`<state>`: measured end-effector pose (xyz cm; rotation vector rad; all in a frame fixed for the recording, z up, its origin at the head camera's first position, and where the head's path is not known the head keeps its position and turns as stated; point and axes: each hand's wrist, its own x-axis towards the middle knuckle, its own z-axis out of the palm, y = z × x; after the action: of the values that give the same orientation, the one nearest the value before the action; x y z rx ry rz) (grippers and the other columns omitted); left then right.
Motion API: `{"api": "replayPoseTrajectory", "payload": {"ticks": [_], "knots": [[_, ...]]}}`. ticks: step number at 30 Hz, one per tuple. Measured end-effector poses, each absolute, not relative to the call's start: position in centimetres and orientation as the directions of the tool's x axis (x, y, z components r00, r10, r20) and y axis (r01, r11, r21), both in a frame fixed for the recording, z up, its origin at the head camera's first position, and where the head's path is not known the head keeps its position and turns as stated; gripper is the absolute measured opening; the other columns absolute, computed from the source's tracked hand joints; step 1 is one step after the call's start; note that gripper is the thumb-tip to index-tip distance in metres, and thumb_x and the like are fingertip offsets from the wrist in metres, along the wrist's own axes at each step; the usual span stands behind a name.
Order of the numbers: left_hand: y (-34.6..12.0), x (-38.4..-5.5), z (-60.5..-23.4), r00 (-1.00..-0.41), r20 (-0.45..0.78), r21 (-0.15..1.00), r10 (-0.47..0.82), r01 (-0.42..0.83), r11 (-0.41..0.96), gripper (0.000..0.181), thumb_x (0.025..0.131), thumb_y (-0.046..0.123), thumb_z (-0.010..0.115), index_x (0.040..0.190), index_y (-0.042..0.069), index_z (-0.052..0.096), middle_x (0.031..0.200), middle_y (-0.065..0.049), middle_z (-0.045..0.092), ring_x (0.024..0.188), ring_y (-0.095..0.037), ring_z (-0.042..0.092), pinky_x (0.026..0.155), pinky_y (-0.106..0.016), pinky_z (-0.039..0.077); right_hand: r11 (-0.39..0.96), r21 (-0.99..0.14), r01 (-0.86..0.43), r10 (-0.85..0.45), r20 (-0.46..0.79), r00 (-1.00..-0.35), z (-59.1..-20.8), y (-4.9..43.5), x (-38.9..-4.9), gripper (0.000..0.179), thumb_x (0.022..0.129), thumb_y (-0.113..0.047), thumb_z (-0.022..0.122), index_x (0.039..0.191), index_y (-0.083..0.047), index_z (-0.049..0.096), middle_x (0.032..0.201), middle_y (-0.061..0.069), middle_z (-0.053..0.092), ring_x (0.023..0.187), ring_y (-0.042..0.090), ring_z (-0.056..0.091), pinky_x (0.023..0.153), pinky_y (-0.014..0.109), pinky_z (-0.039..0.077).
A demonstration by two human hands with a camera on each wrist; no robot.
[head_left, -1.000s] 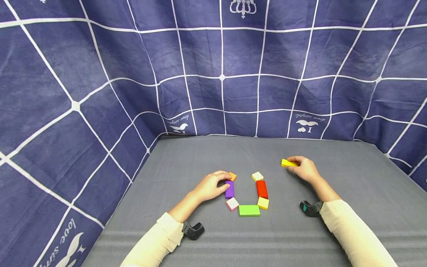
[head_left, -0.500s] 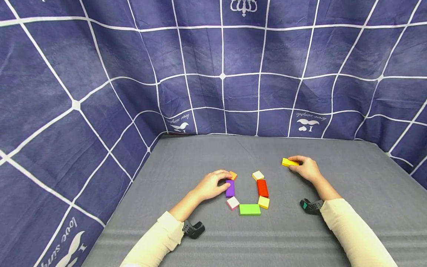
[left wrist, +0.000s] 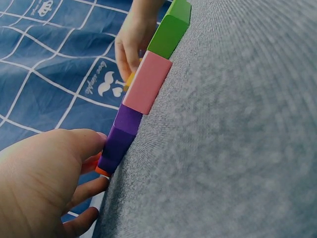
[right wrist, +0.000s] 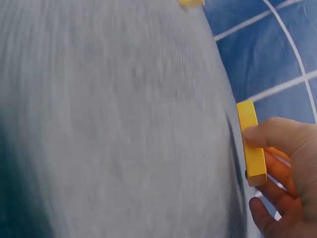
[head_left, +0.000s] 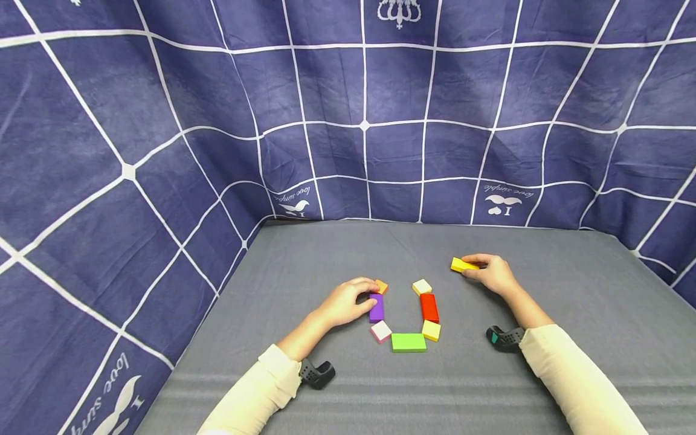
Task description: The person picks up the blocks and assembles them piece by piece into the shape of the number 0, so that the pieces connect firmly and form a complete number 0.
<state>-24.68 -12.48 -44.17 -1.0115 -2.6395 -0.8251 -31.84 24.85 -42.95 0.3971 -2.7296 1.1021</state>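
Observation:
My left hand (head_left: 344, 302) rests beside the left side of a U-shaped row of blocks. Its thumb touches the purple block (head_left: 376, 308), and its fingertips lie at the orange block (head_left: 383, 287), partly covering it. In the left wrist view the thumb sits along the purple block (left wrist: 119, 134), with relaxed fingers at its far end. Over to the right, my right hand (head_left: 493, 275) pinches a long yellow block (head_left: 460, 265) between thumb and fingers. The right wrist view shows the thumb pressed flat against this yellow block (right wrist: 252, 153).
A pink-sided block (head_left: 381, 331), a green block (head_left: 409, 342), a small yellow block (head_left: 431, 330), a red block (head_left: 429, 308) and a cream block (head_left: 422, 287) form the rest of the U. A blue gridded curtain (head_left: 326, 151) borders the grey table (head_left: 304, 254).
My right hand has moved slightly left with the long yellow block, toward the U of blocks. The left hand stays at the purple and orange blocks.

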Motion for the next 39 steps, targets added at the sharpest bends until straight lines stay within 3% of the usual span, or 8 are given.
{"api": "replayPoseTrajectory", "payload": {"ticks": [11,18,39], "knots": [[-12.5,-24.5,-43.9,-0.748,0.363,0.433,0.555,0.663,0.611,0.029,0.091,0.018,0.067,0.116,0.004,0.068,0.123,-0.008,0.064,0.116,-0.021,0.058,0.100,-0.037,0.043,0.644,-0.678,-0.355,-0.250,0.252,-0.935,-42.2,21.2,-31.3,0.032,0.082,-0.012,0.076,0.111,0.001,0.071,0.107,0.019,0.069,0.095,0.033,0.062,0.072,0.031,0.049],[-12.5,-24.4,-44.0,-0.753,0.352,0.439,0.556,0.658,0.612,0.029,0.091,0.018,0.066,0.117,0.004,0.067,0.122,-0.008,0.064,0.116,-0.022,0.059,0.100,-0.037,0.043,0.596,-0.687,-0.416,-0.319,0.273,-0.908,-41.7,18.8,-30.6,0.031,0.081,-0.010,0.078,0.109,0.000,0.072,0.105,0.015,0.070,0.095,0.029,0.063,0.080,0.038,0.051],[-12.4,-24.4,-43.8,-0.754,0.351,0.443,0.555,0.656,0.611,0.028,0.092,0.017,0.066,0.117,0.005,0.068,0.121,-0.007,0.064,0.116,-0.020,0.058,0.101,-0.036,0.042,0.541,-0.669,-0.509,-0.448,0.283,-0.848,-41.3,13.0,-29.6,0.027,0.080,-0.009,0.078,0.105,-0.002,0.073,0.102,0.012,0.071,0.095,0.029,0.064,0.081,0.044,0.052]]}}
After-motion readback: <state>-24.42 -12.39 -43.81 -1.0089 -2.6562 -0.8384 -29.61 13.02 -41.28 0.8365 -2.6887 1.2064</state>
